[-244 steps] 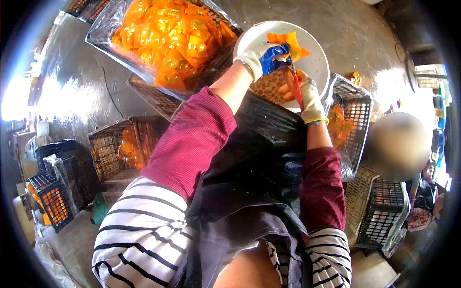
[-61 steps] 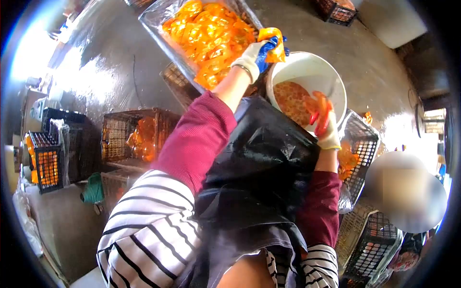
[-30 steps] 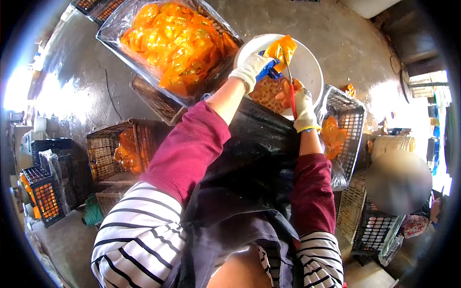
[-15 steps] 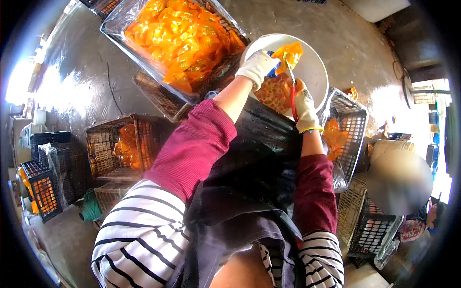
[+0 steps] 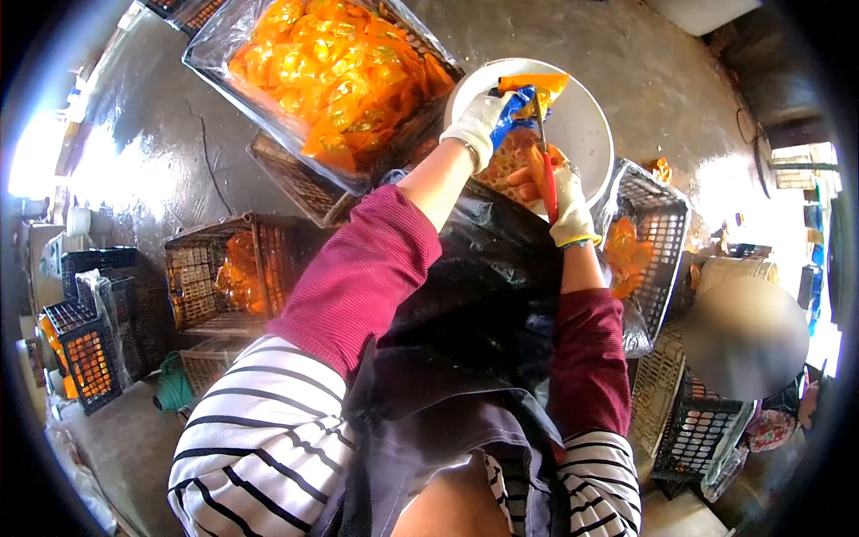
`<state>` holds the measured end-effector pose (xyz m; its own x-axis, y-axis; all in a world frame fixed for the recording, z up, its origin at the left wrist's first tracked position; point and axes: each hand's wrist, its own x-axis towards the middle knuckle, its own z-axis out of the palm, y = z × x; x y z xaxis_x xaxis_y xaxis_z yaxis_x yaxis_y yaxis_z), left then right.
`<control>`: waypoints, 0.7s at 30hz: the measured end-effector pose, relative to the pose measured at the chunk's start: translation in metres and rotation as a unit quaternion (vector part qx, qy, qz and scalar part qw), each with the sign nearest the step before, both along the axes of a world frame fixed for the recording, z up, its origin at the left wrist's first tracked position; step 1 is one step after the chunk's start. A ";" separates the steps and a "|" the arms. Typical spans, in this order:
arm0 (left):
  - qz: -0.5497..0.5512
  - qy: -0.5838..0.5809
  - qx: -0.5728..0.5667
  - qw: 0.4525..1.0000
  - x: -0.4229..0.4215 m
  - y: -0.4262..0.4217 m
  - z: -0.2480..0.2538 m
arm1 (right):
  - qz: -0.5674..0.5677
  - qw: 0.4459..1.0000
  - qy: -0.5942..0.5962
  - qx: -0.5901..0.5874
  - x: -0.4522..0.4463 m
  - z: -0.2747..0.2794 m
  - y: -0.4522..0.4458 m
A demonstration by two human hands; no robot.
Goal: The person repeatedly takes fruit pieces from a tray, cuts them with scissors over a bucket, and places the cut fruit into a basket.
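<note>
My left hand (image 5: pixel 486 123), in a white glove with blue on the fingers, grips an orange plastic packet (image 5: pixel 552 87) over the white bucket (image 5: pixel 592 125). My right hand (image 5: pixel 569 204), in a white and yellow glove with some fingers bare, is closed around red-handled scissors (image 5: pixel 549 190). The blades point up beside the packet; whether they touch it I cannot tell. Below both hands, pale orange, mottled contents (image 5: pixel 501 175) lie in the bucket, partly hidden by the hands. A black apron (image 5: pixel 474 277) covers my lap.
A plastic-lined crate (image 5: pixel 237 107) heaped with orange packets (image 5: pixel 335 76) stands left of the bucket. To the right, a dark crate (image 5: pixel 667 228) holds orange pieces (image 5: pixel 626 255). A tipped brown crate (image 5: pixel 201 277) lies at left; a person (image 5: pixel 774 430) is at far right.
The orange packet has turned flatter and moved slightly up and right. My left hand has rolled, showing more blue on its fingers. My right hand's fingers have spread a little on the scissors.
</note>
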<state>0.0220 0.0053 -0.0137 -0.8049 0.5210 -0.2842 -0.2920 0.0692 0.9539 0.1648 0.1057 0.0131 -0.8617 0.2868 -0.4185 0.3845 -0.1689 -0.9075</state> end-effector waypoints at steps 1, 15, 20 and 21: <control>-0.005 0.031 -0.047 0.998 -0.004 -0.001 -0.001 | 0.009 1.000 -0.003 0.005 0.000 -0.001 0.001; 0.022 0.034 -0.059 0.997 0.004 0.002 0.034 | 0.031 0.997 -0.029 0.059 0.000 0.003 0.019; -0.132 0.231 -0.229 0.936 -0.009 0.005 0.010 | 0.020 0.986 -0.062 0.151 0.002 0.001 0.022; -0.157 0.242 -0.256 0.922 -0.010 0.006 0.007 | 0.008 0.982 -0.020 0.186 0.001 -0.017 0.032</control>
<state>0.0124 0.0113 -0.0063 -0.7340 0.6475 -0.2050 0.2713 0.5563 0.7855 0.1655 0.1377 -0.0039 -0.8519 0.4132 -0.3218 0.4219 0.1773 -0.8892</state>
